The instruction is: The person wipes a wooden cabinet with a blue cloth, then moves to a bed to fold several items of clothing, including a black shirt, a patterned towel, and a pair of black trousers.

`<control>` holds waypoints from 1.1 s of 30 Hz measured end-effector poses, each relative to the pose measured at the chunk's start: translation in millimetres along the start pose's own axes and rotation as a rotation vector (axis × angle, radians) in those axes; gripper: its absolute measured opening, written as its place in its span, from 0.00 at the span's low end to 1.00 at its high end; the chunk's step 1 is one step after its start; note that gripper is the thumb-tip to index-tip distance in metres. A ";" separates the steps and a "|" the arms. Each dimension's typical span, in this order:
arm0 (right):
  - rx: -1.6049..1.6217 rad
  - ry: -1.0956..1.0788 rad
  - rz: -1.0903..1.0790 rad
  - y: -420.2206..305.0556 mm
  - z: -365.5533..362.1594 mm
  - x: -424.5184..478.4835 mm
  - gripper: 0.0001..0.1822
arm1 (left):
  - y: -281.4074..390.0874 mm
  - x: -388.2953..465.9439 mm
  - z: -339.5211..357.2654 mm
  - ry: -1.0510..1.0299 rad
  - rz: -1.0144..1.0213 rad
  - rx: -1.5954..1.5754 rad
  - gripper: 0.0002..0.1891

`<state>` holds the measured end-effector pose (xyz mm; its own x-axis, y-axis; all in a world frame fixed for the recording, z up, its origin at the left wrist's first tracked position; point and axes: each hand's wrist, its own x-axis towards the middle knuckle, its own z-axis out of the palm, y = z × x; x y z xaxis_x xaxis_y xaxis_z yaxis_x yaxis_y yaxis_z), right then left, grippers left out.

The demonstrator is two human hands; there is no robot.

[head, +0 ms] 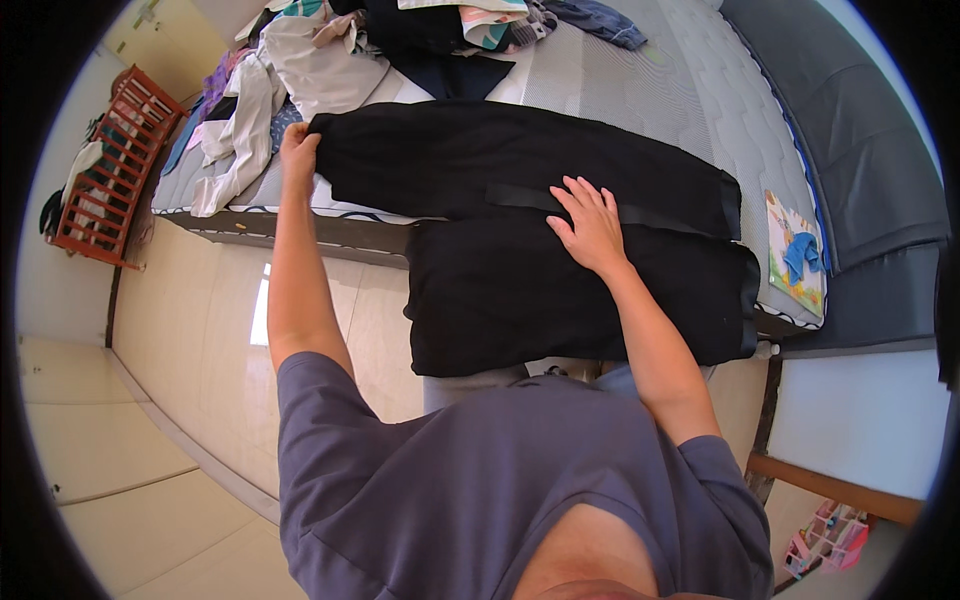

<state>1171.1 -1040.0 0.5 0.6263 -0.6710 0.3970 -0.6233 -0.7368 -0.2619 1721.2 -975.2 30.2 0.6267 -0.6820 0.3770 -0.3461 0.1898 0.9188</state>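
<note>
A large black garment [510, 292] lies spread in front of me, partly on the mattress and partly over my lap. Smooth, shinier black bands run along its middle and its right edge. At its upper left corner, my left hand [298, 154] pinches the cloth between thumb and fingers. My right hand [589, 225] rests palm down on the garment near the middle band, fingers somewhat apart, gripping nothing. What kind of garment it is, I cannot tell.
A mattress [667, 97] with a dark headboard [862, 150] extends beyond the garment. Heaped clothes [322, 67] lie at its far left, jeans-like blue cloth [600, 21] at the top. A picture book [795, 255] bears a blue cloth. A red wooden rack [120, 172] stands left.
</note>
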 end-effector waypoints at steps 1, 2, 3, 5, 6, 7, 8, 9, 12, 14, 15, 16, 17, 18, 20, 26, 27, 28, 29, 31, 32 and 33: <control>-0.024 -0.001 0.019 9.0 -0.7 -5.3 0.26 | -4.1 -3.6 18.5 0.016 0.081 0.106 0.13; -0.044 -0.001 0.034 16.2 -1.0 -9.4 0.26 | -3.8 -9.5 24.4 0.031 0.026 0.500 0.19; -0.036 0.004 0.026 14.2 -0.9 -9.3 0.26 | -3.0 -15.5 13.3 0.042 0.029 0.654 0.26; -0.008 0.025 0.017 8.2 -3.3 -5.7 0.26 | 1.7 -29.9 -4.5 0.085 0.168 0.838 0.29; -0.003 0.032 0.008 6.4 -3.6 -4.2 0.26 | 2.1 -44.3 -9.9 0.060 0.257 0.839 0.30; -0.008 0.043 0.014 10.9 -3.5 -6.2 0.26 | -2.7 -66.1 3.7 0.065 0.228 0.695 0.29; -0.013 0.046 0.028 16.2 -2.1 -9.7 0.27 | -5.8 -92.8 19.6 0.059 0.192 0.735 0.28; -0.022 0.053 0.042 21.5 -2.6 -12.9 0.28 | -9.6 -124.7 33.8 0.019 0.206 0.656 0.27; 0.005 0.070 0.021 23.5 -3.3 -17.7 0.31 | -21.7 -238.7 56.7 -0.042 0.067 0.557 0.34; 0.085 0.062 -0.002 23.4 -11.5 -20.7 0.35 | -45.0 -311.6 56.8 -0.133 -0.275 0.631 0.37; 0.134 0.045 -0.007 25.1 -17.0 -28.6 0.36 | -42.0 -334.5 67.7 -0.251 -0.485 0.230 0.34; 0.250 -0.013 0.009 28.1 -23.4 -36.9 0.39 | -37.2 -357.1 76.0 -0.269 -0.771 -0.225 0.31; 0.315 -0.036 0.012 26.8 -33.3 -46.1 0.40 | -32.8 -380.7 80.7 -0.229 -1.055 -0.515 0.29; 0.247 -0.041 -0.017 27.1 -47.4 -57.3 0.41 | -28.7 -394.3 80.3 -0.215 -1.159 -0.638 0.29; 0.094 -0.053 -0.063 33.4 -90.2 -86.8 0.41 | -24.3 -405.2 78.9 -0.238 -1.185 -0.721 0.28; -0.142 -0.222 0.245 68.0 -200.4 -205.4 0.46 | -29.8 -400.7 65.2 -0.233 -1.127 -0.779 0.26; -0.079 -0.219 0.329 71.6 -206.7 -221.2 0.48 | -31.8 -398.6 59.8 -0.228 -1.117 -0.789 0.26; -0.008 -0.219 0.401 74.0 -208.2 -232.2 0.51 | -33.9 -396.1 50.3 -0.221 -1.110 -0.801 0.26; 0.018 -0.193 0.437 73.7 -208.9 -240.2 0.50 | -36.0 -393.5 41.8 -0.215 -1.099 -0.825 0.25; 0.123 -0.119 0.405 67.5 -204.3 -244.3 0.49 | -36.5 -380.5 15.8 -0.226 -1.100 -0.876 0.23; 0.150 -0.096 0.394 62.1 -201.5 -243.4 0.45 | -34.5 -372.9 5.0 -0.212 -1.095 -0.903 0.23; 0.174 -0.067 0.387 54.9 -201.5 -240.5 0.42 | -30.1 -365.6 -3.6 -0.208 -1.085 -0.931 0.23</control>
<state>891.9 -902.3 67.9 0.3944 -0.9004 0.1837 -0.7335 -0.4289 -0.5273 1505.1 -729.1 -134.9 0.1408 -0.8589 -0.4924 0.8484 -0.1517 0.5072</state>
